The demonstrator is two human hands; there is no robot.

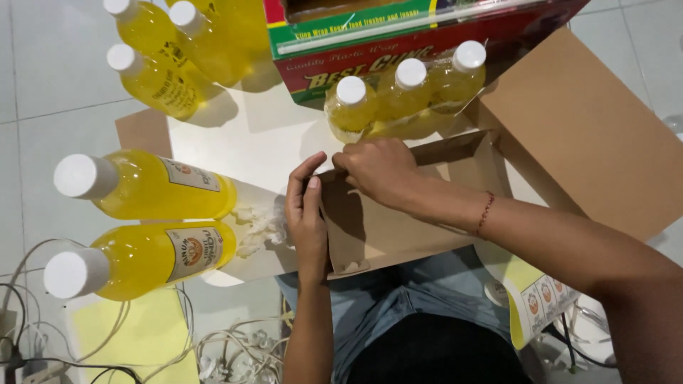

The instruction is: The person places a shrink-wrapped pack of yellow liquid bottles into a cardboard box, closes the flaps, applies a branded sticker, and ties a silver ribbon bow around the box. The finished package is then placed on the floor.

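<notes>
Grips, head view: left hand [307, 213] and right hand [378, 171] are both pinching the near-left corner of an open brown cardboard box [398, 227], left fingers lying flat along its side wall, right fingers curling over the rim. Box is resting across the person's lap. Beyond the grips, three wrapped yellow bottles [409, 96] are standing; left of them, two bottles [142, 220] are lying beside white cables [235, 341].

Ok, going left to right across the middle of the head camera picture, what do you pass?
Two yellow bottles lying on their sides → left hand → cardboard box with the right hand on its top edge → red wrist string → large brown cardboard flap.
</notes>
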